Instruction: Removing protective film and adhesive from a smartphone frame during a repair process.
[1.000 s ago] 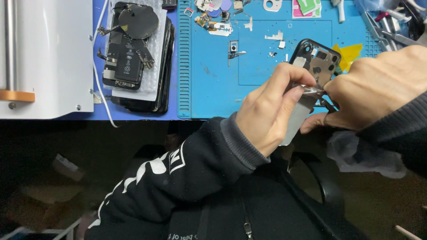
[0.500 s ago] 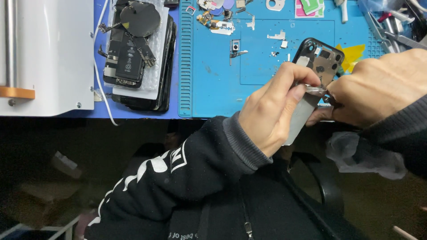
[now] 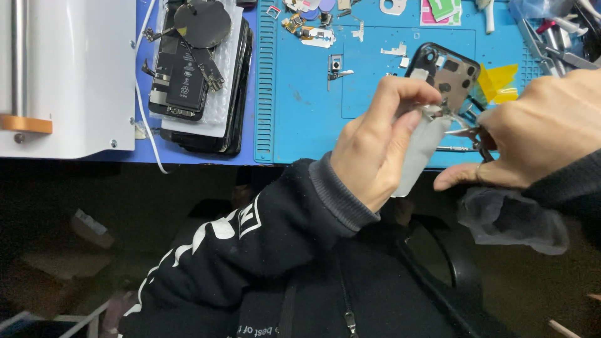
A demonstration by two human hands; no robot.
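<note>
We hold a small metal part [image 3: 438,114] just above the near edge of the blue mat [image 3: 300,119], in front of the black phone frame [image 3: 446,70], which lies flat on the mat with its camera end toward us.

Left hand [image 3: 379,141]: grip closed, thumb and forefinger pinched on a strip of grey film [image 3: 418,156] that hangs down from the pinch toward our body. The strip's long axis runs from the part down and slightly left, over the desk edge.

Right hand [image 3: 538,128]: fingers curled shut on tweezers [image 3: 466,130], whose tips point left, toward the left fingertips. Whether the tips are clamped on the part or only touching it we cannot tell; the thumb hides the joint. A grey cloth [image 3: 510,216] hangs below this hand.

Key relation: the part sits between the 2 hands, just right of the left pinch and just left of the tweezer tips. The tweezers lie roughly horizontal, the film roughly crosswise to them. Left hand is the nearer one; it touches the film directly at the part.

Elsewhere: a stack of opened phones [image 3: 197,75] at the mat's left, a white machine [image 3: 69,75] further left, loose small parts [image 3: 310,34] at the mat's far side.
</note>
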